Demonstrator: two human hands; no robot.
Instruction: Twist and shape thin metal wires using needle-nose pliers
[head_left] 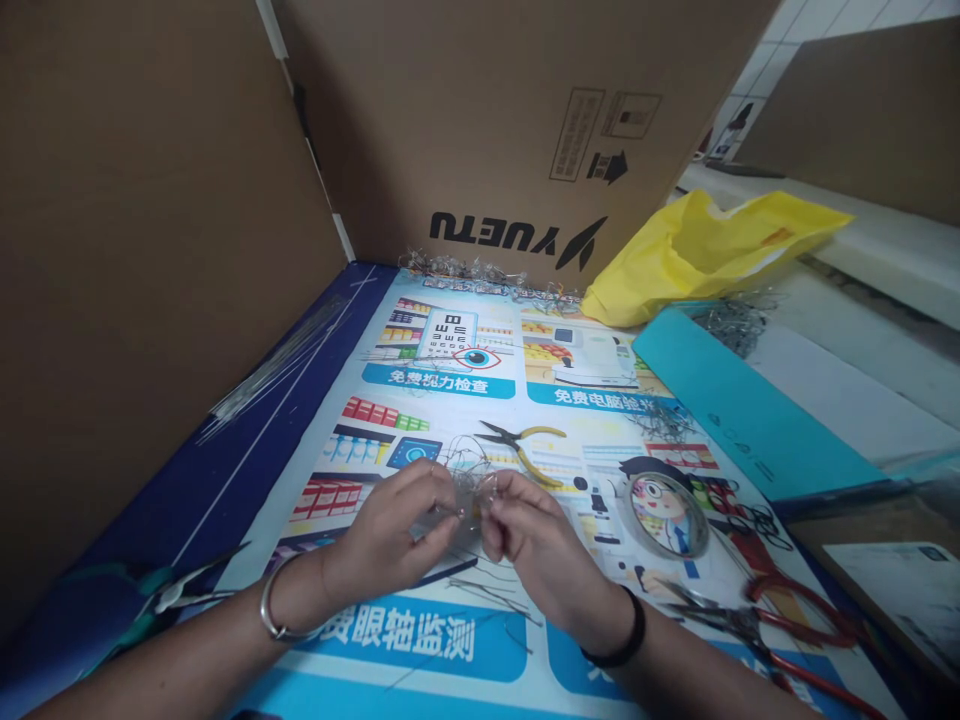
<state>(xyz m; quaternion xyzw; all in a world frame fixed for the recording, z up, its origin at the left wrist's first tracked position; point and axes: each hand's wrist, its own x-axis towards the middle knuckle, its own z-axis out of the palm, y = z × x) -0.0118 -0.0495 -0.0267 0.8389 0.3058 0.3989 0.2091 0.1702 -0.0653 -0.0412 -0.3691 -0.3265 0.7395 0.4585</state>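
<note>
Low over a printed poster point(480, 420), my left hand point(409, 520) and my right hand point(540, 545) face each other with fingers pinched. Between the fingertips is a small tangle of thin wire point(469, 460), with something clear and shiny in it that is too small to make out. Both hands appear to grip this wire. Just beyond them lie yellow-handled pliers point(517, 440), jaws parted. Loose lengths of wire point(495, 597) are scattered on the poster under and in front of my hands.
Cardboard walls point(480, 120) enclose the back and left. Red-handled scissors point(780, 620) and a tape roll point(667, 515) lie right; green-handled pliers point(150, 605) lie left. A yellow bag point(697, 250), blue card point(750, 410) and wire heaps point(660, 418) sit farther off.
</note>
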